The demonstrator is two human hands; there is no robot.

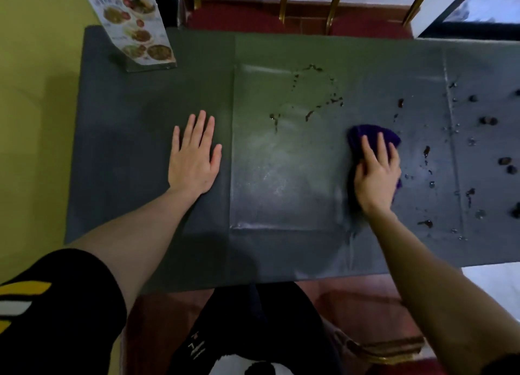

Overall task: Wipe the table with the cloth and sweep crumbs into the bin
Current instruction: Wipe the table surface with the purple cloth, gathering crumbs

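Observation:
A dark grey table (pixel 135 155) fills the view. My right hand (pixel 376 174) presses flat on a purple cloth (pixel 365 134) right of the table's middle. My left hand (pixel 195 155) lies flat on the bare table at the left, fingers spread, holding nothing. A ring of dark spill stains (pixel 315 93) marks the table beyond the cloth. Several dark crumbs and droplets (pixel 488 120) are scattered over the right part of the table. A wet smeared patch (pixel 278 177) shines between my hands. No bin is in view.
A standing menu card (pixel 135 22) with food pictures sits at the table's far left corner. Red chairs with gold legs (pixel 306 5) stand behind the table. A yellow wall (pixel 33 93) runs along the left. Another red seat (pixel 374 312) is below the near edge.

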